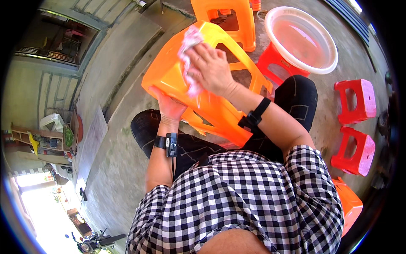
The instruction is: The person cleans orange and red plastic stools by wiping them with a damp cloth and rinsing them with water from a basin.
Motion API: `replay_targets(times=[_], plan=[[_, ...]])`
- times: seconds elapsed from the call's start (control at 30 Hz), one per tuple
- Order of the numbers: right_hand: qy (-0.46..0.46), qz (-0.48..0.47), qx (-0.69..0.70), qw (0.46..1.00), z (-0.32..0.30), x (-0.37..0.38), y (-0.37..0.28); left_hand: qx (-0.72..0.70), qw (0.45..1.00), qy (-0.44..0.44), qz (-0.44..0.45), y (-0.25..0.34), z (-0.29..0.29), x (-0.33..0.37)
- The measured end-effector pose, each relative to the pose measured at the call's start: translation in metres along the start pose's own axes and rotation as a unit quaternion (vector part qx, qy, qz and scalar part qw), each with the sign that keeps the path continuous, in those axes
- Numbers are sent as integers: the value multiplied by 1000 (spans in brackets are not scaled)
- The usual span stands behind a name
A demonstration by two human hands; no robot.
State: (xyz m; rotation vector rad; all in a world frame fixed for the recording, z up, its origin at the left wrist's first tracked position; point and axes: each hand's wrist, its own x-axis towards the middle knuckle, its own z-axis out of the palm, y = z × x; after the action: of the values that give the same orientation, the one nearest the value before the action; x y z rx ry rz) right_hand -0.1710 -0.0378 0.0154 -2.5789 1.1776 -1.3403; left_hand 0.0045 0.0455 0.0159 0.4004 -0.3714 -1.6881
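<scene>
While seated over concrete floor (114, 169), left to right: far left, open doorway and cluttered shelving at the picture's rim, small and bent by the lens; parked motorbike (95, 242) at bottom left, partly cut off. Left hand (169, 106) under near lower edge of orange plastic stool (190, 80), fingers curled round the rim, clamped on it; black wrist strap with small device just below. Stool tipped on its side, held above the knees, seat facing left, legs pointing right and down. Right hand (211, 70) pressed flat on stool's upper face, fingers closed over pink-white cloth (190, 55); cloth bunched, trailing from above the fingers down past the palm, touching the stool. Black band on right wrist too. Dark trousers below stool, checked black-and-white shirt filling the bottom centre. Behind the held stool, second orange stool (230, 21) upright on the floor, just beside it. Right of that, round white basin (302, 40) holding water, sitting on top of a red stool (275, 63). Further right, two more red stools (357, 101) lying on their sides, one above the other, near each other, well apart from the hands. Bottom right, another orange stool (349, 205) partly hidden behind shirt.
</scene>
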Motion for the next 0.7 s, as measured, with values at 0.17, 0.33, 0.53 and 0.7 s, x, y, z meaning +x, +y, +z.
replay_targets(times=[0.17,0.33,0.53,0.7], plan=[[-35,163,-76,983,37,34,72,-17,997,74,-8,8,-18,-15],[-44,54,-28,997,35,34,38,-17,997,67,17,7,-12,-18],[0,-78,68,995,23,32,-15,16,999,40,31,13,-7,-18],[17,104,-9,994,64,36,60,38,994,93,38,20,-33,-19]])
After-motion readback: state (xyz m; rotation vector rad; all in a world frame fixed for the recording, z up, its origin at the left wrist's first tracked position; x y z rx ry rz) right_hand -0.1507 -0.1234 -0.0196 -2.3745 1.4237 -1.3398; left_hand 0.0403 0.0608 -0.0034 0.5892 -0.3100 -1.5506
